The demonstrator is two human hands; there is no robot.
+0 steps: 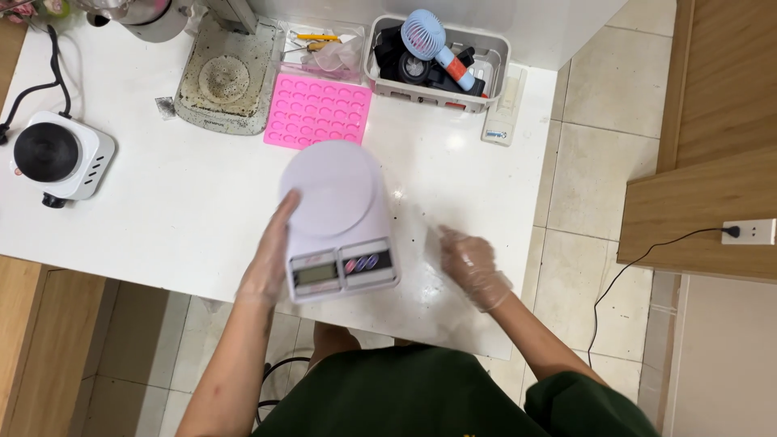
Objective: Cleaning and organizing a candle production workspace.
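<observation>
Head camera looks straight down at your two gloved hands over a white table (186,218). Your left hand (271,259) lies flat along the left side of a white kitchen scale (338,222), fingers stretched out and together, touching its edge rather than gripping it. The scale sits near the front middle of the table, slightly turned, its round platform toward the back and its small display toward you. Your right hand (471,267) rests on the tabletop just right of the scale, apart from it, in a thin clear glove, fingers loosely curled and holding nothing that you can make out. Just behind the scale lies a pink mould (317,109) with rows of small hollows. To its left stands a grimy machine base (222,81), and farther left a small white hotplate (57,155) with a black top and a black cord. At the back right a white basket (494,77) holds a blue handheld fan (433,40) among dark odds and ends.
</observation>
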